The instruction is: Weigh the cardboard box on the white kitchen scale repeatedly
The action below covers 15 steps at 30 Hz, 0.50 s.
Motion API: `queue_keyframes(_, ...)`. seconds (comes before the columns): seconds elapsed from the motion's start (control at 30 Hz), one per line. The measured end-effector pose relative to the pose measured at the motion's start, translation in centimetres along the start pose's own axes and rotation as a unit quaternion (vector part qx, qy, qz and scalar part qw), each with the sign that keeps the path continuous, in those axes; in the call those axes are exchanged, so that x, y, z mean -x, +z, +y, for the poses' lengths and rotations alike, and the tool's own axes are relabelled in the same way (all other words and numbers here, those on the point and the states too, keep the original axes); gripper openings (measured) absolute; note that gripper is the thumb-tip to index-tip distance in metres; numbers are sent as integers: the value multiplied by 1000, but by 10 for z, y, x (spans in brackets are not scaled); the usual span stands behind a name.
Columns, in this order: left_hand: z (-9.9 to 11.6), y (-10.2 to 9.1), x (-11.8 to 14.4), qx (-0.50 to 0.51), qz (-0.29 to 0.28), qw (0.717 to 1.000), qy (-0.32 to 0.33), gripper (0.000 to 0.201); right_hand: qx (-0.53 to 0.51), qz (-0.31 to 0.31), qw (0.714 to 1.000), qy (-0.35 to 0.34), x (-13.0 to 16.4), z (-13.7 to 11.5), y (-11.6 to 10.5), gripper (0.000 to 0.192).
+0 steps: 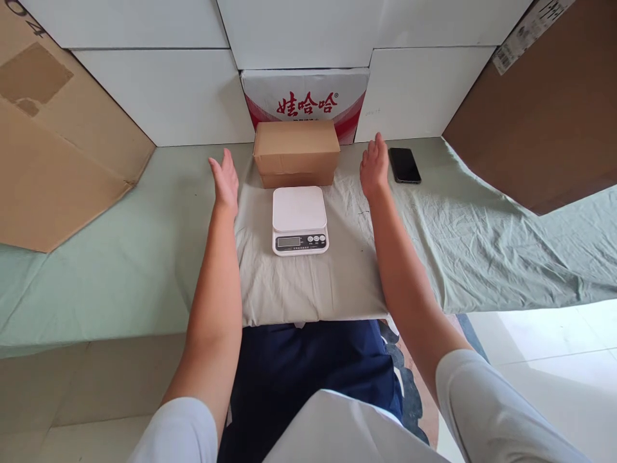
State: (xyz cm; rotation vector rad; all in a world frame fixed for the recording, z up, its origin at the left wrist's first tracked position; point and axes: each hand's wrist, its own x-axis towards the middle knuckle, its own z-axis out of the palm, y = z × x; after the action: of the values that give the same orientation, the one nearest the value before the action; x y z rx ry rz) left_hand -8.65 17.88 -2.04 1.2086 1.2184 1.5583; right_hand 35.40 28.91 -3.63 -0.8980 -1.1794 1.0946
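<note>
nearest of all, my dark blue trousers (313,366) show below the edge of the pale green cloth (313,296). just past that edge lies the white scale (299,212), flat on the cloth between my forearms, its buttons and display toward me; i cannot read any figure on the display. right behind it sits the brown box (296,151), and whether the two touch i cannot tell. its top looks shut, so i judge that it has not been opened. my left hand (225,183) is beside the box on one side and my right hand (375,168) on the other, well apart, palms turned inward, fingers loose, neither one touching box or scale. with both hands holding nothing, i would call this a pause with no handling under way: the scale and box are in place, and any lifting or pressing is undone. just outside my right hand lies the black phone (405,165). farther back, the white carton (308,90) with red writing stands behind the box, against white panels (159,96).
</note>
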Motion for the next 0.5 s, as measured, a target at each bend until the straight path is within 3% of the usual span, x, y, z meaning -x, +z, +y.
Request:
queue_keyframes(0.17,-16,36,3,20,-70,997,-7,127,-42,-38,993,106,27,2,51,123)
queue_keyframes(0.23,-18,46,6,36,-87,996,2,126,-51,-63,992,100,37,1,71,122)
queue_keyframes(0.33,-18,51,8,50,-86,995,0,123,-49,-106,992,55,49,-4,90,105)
queue_keyframes(0.5,-21,52,9,42,-62,997,-16,124,-11,-118,993,15,63,-6,98,100)
